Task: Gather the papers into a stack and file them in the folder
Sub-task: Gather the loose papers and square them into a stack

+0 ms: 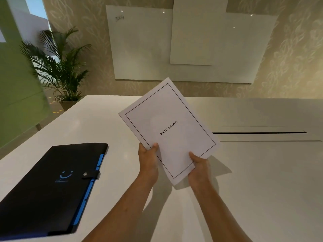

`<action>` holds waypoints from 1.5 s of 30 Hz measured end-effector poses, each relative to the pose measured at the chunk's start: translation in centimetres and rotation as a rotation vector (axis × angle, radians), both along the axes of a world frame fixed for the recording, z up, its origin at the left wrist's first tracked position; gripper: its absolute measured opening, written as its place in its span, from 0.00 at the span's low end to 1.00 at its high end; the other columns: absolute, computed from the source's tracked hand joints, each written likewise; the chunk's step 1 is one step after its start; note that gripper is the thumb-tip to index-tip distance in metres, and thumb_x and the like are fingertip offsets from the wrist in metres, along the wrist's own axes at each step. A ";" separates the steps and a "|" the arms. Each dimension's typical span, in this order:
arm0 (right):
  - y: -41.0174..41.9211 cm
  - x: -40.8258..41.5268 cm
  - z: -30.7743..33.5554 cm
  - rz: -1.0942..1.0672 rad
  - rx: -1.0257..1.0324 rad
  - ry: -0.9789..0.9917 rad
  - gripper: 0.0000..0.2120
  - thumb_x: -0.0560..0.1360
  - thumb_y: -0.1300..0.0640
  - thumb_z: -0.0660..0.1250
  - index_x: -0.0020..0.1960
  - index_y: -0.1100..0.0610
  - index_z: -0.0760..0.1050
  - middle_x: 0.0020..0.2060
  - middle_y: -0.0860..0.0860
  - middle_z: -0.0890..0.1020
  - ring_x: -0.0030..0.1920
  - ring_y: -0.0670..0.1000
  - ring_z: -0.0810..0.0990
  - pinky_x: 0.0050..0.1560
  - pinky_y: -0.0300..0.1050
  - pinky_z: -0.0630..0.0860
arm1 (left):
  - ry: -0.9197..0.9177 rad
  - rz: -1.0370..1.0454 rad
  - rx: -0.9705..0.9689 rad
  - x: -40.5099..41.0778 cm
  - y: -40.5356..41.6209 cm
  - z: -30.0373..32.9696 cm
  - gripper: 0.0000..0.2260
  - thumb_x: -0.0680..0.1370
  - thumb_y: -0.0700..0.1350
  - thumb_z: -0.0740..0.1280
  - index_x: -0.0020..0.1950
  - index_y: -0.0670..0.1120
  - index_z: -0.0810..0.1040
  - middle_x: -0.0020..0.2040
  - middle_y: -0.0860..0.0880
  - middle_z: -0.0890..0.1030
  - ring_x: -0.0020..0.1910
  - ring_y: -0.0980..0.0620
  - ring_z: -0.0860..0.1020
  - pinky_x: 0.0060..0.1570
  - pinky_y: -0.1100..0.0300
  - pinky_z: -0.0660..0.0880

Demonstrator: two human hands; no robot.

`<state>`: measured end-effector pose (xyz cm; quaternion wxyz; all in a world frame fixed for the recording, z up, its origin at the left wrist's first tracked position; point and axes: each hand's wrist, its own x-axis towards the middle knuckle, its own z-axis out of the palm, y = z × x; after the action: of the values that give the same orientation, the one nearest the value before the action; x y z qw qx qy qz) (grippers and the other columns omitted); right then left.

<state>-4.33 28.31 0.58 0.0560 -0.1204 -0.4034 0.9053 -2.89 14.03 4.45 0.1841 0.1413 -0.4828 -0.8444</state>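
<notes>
I hold a stack of white papers point(168, 130) up off the white table point(262, 180), tilted, its top sheet bordered in black and printed "BIBLIOGRAPHY". My left hand point(148, 159) grips the stack's lower left edge, thumb on top. Its lower right corner is pinched by my right hand point(199, 165). A black folder point(50, 186) with blue tabs along its right edge lies closed on the table to the left, its strap snapped shut. The folder is well apart from the papers.
A long cable slot point(258, 132) runs across the table to the right of the papers. A potted palm point(59, 67) stands beyond the table's far left corner. White boards point(192, 44) hang on the wall behind.
</notes>
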 end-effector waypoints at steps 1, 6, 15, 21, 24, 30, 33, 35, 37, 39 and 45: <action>0.4 -0.2 0.2 -0.029 0.031 -0.012 0.15 0.72 0.69 0.69 0.57 0.57 0.81 0.46 0.49 0.88 0.44 0.49 0.87 0.34 0.40 0.81 | -0.023 -0.048 0.010 -0.1 -0.2 -0.1 0.15 0.77 0.33 0.64 0.61 0.47 0.74 0.56 0.47 0.82 0.57 0.46 0.80 0.60 0.48 0.75; 2.8 -1.0 1.8 -0.083 0.277 -0.033 0.11 0.70 0.70 0.70 0.47 0.56 0.79 0.36 0.46 0.87 0.34 0.46 0.85 0.32 0.40 0.79 | -0.113 -0.215 -0.001 -0.1 -2.4 -1.1 0.15 0.74 0.31 0.68 0.58 0.44 0.75 0.51 0.45 0.83 0.47 0.46 0.81 0.50 0.49 0.79; 7.1 -2.6 3.8 0.099 0.525 0.031 0.12 0.69 0.73 0.70 0.47 0.59 0.82 0.40 0.52 0.88 0.40 0.54 0.87 0.40 0.47 0.81 | -0.179 0.003 -0.425 -1.7 -10.3 0.5 0.27 0.73 0.42 0.74 0.68 0.50 0.66 0.60 0.48 0.73 0.56 0.49 0.74 0.44 0.57 0.73; 6.9 -3.4 3.8 0.257 0.638 0.134 0.14 0.71 0.72 0.68 0.52 0.60 0.83 0.46 0.55 0.88 0.47 0.57 0.87 0.46 0.51 0.82 | -0.064 -0.332 -0.621 -1.8 -11.4 2.7 0.18 0.77 0.43 0.69 0.66 0.48 0.72 0.60 0.48 0.80 0.59 0.46 0.79 0.59 0.45 0.75; 6.6 -3.7 4.2 0.208 0.786 0.199 0.12 0.70 0.68 0.70 0.52 0.57 0.83 0.45 0.53 0.88 0.47 0.58 0.86 0.51 0.58 0.82 | 0.009 -0.250 -0.656 -1.2 -11.0 2.9 0.16 0.78 0.42 0.68 0.65 0.48 0.73 0.58 0.48 0.81 0.57 0.45 0.80 0.56 0.46 0.77; 5.4 -3.2 6.0 0.045 0.815 0.353 0.14 0.66 0.57 0.71 0.52 0.48 0.80 0.47 0.46 0.87 0.48 0.51 0.85 0.48 0.50 0.82 | 0.212 0.006 -0.677 -0.9 -9.5 3.5 0.15 0.78 0.44 0.67 0.65 0.49 0.71 0.58 0.49 0.79 0.54 0.51 0.79 0.49 0.57 0.80; 4.8 -2.6 4.8 0.015 0.772 0.358 0.18 0.67 0.60 0.73 0.53 0.46 0.76 0.49 0.45 0.85 0.46 0.44 0.85 0.42 0.37 0.81 | 0.230 0.058 -0.692 -0.3 -9.1 2.3 0.13 0.78 0.44 0.68 0.59 0.51 0.70 0.54 0.53 0.78 0.52 0.54 0.79 0.46 0.61 0.79; 4.6 -2.4 3.4 0.020 0.752 0.326 0.20 0.69 0.65 0.73 0.54 0.45 0.74 0.50 0.47 0.84 0.45 0.42 0.84 0.40 0.33 0.79 | 0.173 0.040 -0.676 0.0 -9.1 0.5 0.15 0.77 0.42 0.69 0.60 0.51 0.68 0.55 0.51 0.77 0.53 0.54 0.79 0.47 0.59 0.79; 4.2 -2.2 2.5 0.019 0.712 0.288 0.20 0.67 0.65 0.73 0.53 0.47 0.73 0.50 0.49 0.84 0.45 0.44 0.84 0.40 0.36 0.79 | 0.120 0.017 -0.639 0.1 -8.9 -0.8 0.17 0.77 0.40 0.69 0.61 0.51 0.67 0.56 0.51 0.77 0.54 0.54 0.78 0.49 0.59 0.78; 3.8 -2.2 2.4 -0.009 0.696 0.260 0.18 0.63 0.60 0.72 0.50 0.49 0.74 0.46 0.49 0.83 0.41 0.41 0.83 0.36 0.33 0.77 | 0.092 0.009 -0.627 0.0 -8.8 -1.4 0.17 0.77 0.39 0.68 0.61 0.52 0.67 0.56 0.51 0.77 0.55 0.54 0.77 0.48 0.60 0.77; 4.1 -2.5 1.8 -0.017 0.704 0.257 0.16 0.63 0.61 0.68 0.49 0.50 0.78 0.41 0.43 0.86 0.39 0.40 0.83 0.35 0.31 0.76 | 0.097 0.025 -0.555 0.2 -8.7 -1.6 0.15 0.78 0.38 0.66 0.55 0.58 0.70 0.54 0.55 0.78 0.54 0.53 0.78 0.44 0.62 0.75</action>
<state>-6.87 32.40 2.38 0.1516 0.0174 -0.6788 0.7183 -2.68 5.37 2.90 0.2493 0.0509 -0.6844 -0.6832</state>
